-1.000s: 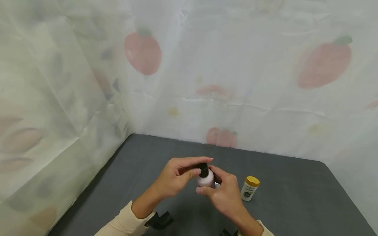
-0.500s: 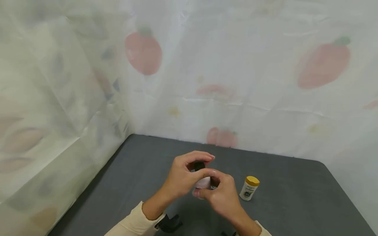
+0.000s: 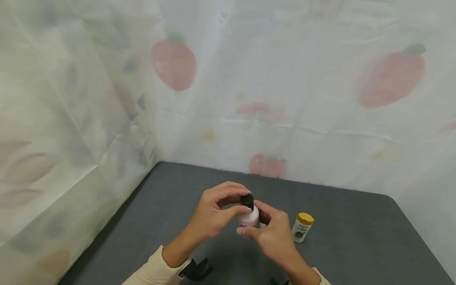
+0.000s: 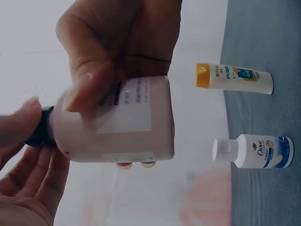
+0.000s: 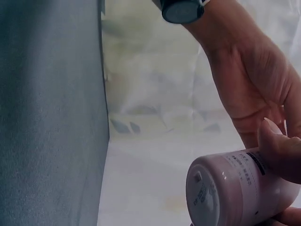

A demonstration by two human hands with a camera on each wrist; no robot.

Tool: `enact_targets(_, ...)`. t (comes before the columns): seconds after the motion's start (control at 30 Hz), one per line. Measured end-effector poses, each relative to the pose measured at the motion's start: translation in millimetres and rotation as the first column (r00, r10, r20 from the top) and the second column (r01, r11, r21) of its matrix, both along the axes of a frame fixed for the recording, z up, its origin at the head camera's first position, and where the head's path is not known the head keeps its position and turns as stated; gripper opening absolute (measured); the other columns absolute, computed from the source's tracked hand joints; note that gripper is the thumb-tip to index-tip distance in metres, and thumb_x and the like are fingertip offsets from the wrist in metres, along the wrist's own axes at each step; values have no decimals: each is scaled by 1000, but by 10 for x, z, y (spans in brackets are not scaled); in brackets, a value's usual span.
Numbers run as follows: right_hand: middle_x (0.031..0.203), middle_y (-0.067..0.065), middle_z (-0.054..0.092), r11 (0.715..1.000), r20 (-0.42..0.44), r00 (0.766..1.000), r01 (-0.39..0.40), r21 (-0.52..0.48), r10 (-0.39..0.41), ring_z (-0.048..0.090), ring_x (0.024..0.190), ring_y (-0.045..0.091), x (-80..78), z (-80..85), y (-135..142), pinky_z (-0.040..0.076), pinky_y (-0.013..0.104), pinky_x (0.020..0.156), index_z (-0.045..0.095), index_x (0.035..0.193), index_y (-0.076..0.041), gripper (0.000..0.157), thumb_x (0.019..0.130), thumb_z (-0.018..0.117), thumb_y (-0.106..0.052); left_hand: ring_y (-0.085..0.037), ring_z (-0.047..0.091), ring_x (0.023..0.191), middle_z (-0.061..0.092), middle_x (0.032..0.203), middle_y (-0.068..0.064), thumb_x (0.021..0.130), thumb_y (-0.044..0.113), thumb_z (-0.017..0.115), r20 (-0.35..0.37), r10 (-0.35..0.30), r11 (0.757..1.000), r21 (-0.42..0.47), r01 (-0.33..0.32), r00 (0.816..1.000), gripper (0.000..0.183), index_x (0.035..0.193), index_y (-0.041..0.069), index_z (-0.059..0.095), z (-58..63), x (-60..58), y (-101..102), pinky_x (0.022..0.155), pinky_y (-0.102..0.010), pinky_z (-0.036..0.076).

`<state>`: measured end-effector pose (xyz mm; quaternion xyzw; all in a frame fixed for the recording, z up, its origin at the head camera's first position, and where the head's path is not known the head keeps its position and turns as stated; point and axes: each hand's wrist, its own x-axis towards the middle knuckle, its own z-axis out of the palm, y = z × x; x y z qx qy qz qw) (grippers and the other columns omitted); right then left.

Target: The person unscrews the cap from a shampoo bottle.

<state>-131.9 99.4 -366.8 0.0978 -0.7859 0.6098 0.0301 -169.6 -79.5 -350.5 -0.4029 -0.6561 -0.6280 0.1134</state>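
Note:
A pale pink bottle (image 4: 127, 122) with a black cap (image 3: 247, 201) is held up off the table between both hands. My right hand (image 3: 272, 231) grips its body, thumb across the printed label and fingers behind. My left hand (image 3: 215, 209) pinches the black cap between thumb and fingers from the left. In the right wrist view the bottle's round base (image 5: 203, 195) faces the camera. To the right on the table stands a white bottle with a yellow cap (image 3: 302, 227). A white Dove bottle (image 4: 263, 150) with a blue label shows in the left wrist view.
The dark grey table (image 3: 356, 233) ends at a pale curtain (image 3: 303, 79) printed with fruit, which runs along the back and left. A black wrist mount (image 3: 196, 271) hangs under the left forearm, close over the table.
My left hand rose over the bottle and turned, its thumb crossing toward the right hand, then swung back left; its fingers now curl onto the cap. The right hand barely shifted.

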Motion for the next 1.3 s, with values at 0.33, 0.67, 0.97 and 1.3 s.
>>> enact_targets(0.33,111,3,75,998,-49,997,-59,1,59,73,94,11,33,-12,-13,60,24,79,68,122,-20,52,73,88,-21,-26,70,104,69,116,-22,89,0,70,-32,-88,996,30,89,996,27,115,-4,68,-24,19,97,85,-38,61)
enact_targets(0.67,115,4,73,1000,4,1000,8,-7,-8,72,102,14,11,5,-8,60,26,80,66,126,-21,62,69,90,-25,-17,67,116,64,124,-26,91,-4,65,10,-39,998,46,38,999,35,125,-7,62,-73,46,-17,94,-34,57)
enact_targets(0.97,104,-5,76,995,-54,998,32,91,-27,72,89,5,90,-26,-37,58,19,75,70,121,-27,55,69,90,-31,-21,69,105,69,116,-16,84,4,77,39,-4,999,34,3,999,33,116,2,69,-12,27,86,87,-37,60)
enact_targets(1.3,110,0,75,997,-34,997,71,34,-69,72,97,10,19,-1,30,60,26,79,69,122,-22,58,68,91,-24,-19,64,122,64,128,-26,93,-2,63,29,6,999,38,-7,1000,35,128,-6,62,-74,93,29,100,-33,54)
